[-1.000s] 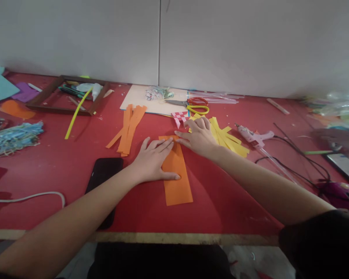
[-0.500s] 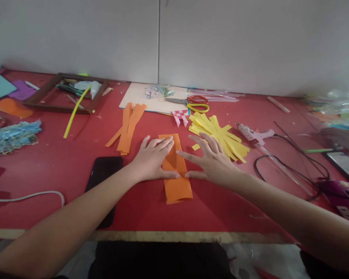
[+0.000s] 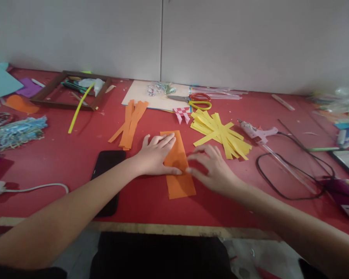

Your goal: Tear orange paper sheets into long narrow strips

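An oblong piece of orange paper (image 3: 180,188) lies on the red table in front of me, its lower part flat. My left hand (image 3: 157,157) presses on its left side, fingers stretched over the upper half and thumb reaching across the middle. At the right edge of the paper is my right hand (image 3: 211,168), fingers curved and a gap between thumb and index finger. Its fingertips are at or just over the edge; whether they touch I cannot tell. Beyond lie orange strips (image 3: 131,124) and a pile of yellow strips (image 3: 221,133).
A black phone (image 3: 107,162) lies by my left forearm. Scissors (image 3: 199,101) rest at the back beside a pink woven paper piece (image 3: 182,113). Rightward are a glue gun (image 3: 257,131) and its looping cord (image 3: 275,190). A brown frame (image 3: 64,104) stands back left.
My right hand has drawn its fingers in and slid back to the paper's right edge. The lower end of the paper lies flatter. My left hand stays on the paper.
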A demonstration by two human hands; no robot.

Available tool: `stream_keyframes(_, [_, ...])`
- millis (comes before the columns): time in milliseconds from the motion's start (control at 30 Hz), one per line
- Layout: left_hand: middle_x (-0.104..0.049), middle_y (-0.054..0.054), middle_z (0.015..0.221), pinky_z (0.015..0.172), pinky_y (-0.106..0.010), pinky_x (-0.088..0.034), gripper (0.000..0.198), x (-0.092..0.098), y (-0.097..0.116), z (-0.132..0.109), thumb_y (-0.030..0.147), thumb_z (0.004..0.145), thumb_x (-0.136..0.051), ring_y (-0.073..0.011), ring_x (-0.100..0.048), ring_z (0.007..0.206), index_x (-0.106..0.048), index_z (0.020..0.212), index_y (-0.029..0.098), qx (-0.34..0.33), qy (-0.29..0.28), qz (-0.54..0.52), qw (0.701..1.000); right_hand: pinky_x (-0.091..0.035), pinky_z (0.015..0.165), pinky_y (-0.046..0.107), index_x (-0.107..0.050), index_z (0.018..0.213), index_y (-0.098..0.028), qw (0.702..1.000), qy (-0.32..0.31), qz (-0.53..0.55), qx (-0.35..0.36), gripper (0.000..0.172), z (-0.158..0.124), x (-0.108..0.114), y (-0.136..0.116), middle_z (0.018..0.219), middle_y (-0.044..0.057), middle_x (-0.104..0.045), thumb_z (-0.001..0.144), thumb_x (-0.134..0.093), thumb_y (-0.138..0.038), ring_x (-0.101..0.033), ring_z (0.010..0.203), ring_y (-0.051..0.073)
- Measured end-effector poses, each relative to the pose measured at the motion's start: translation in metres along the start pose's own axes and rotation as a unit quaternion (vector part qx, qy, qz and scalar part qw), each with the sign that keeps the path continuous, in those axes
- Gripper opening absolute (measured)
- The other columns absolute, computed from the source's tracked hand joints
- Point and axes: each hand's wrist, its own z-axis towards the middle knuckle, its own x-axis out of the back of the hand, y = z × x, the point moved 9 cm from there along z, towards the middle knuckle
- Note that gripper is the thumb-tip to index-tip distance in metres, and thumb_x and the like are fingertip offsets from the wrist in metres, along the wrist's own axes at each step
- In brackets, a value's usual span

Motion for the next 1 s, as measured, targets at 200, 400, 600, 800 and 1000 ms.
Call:
stream_keyframes(200, [-0.056,-0.015,0.144,0.105,-0.058,-0.035,0.050,0.034,0.010,0.011,0.049,0.100,-0.034,-0.0383,-0.053,0.125,-0.058,0.133,0.020,0.018,0.065,0.050,0.996,-0.047,0.088,0.056,-0.068,0.102,-0.023,0.992,0.082,-0.044,-0.083,0.036,0.042,-0.008,0.032,0.103,0.014,-0.056,0.091,-0.055,-0.054,-0.050,0.100,0.035])
stream_keyframes(400, [-0.065,-0.015,0.125,0.089,-0.043,-0.051,0.051,0.051,-0.018,0.017,0.049,0.087,-0.066,-0.0326,-0.060,0.116,-0.056,0.126,0.017,0.107,0.143,-0.005,0.984,-0.047,0.087,0.051,-0.064,0.101,-0.021,0.993,0.038,-0.037,-0.101,0.023,0.051,-0.023,0.017,0.108,0.014,-0.059,0.090,-0.059,-0.041,-0.050,0.104,0.034])
stream_keyframes(600, [-0.071,-0.011,0.109,0.079,-0.037,-0.050,0.046,0.041,-0.037,0.022,0.042,0.074,-0.080,-0.0286,-0.066,0.101,-0.064,0.110,0.018,0.166,0.109,-0.073,0.977,-0.046,0.084,0.050,-0.064,0.089,-0.021,0.996,0.029,0.029,-0.084,0.005,0.047,-0.026,0.007,0.102,0.011,-0.064,0.087,-0.060,-0.020,-0.053,0.097,0.031])
stream_keyframes(800, [-0.071,-0.003,0.089,0.073,-0.032,-0.047,0.012,0.038,-0.041,0.025,0.030,0.077,-0.076,-0.0198,-0.066,0.083,-0.068,0.081,0.021,0.105,0.145,-0.197,0.964,-0.050,0.074,0.036,-0.057,0.090,-0.023,0.954,0.190,0.229,0.032,0.008,0.041,0.005,-0.009,0.086,0.005,-0.064,0.091,-0.053,-0.016,-0.060,0.081,0.020])
stream_keyframes(1000, [-0.070,-0.002,0.081,0.071,-0.030,-0.050,0.022,0.035,-0.027,0.021,0.036,0.077,-0.076,-0.0169,-0.066,0.076,-0.063,0.081,0.019,0.012,0.148,-0.397,0.906,-0.053,0.067,0.031,-0.060,0.098,-0.022,0.922,0.175,0.339,-0.061,0.011,0.038,-0.004,0.013,0.088,0.005,-0.067,0.090,-0.062,-0.029,-0.064,0.075,0.017])
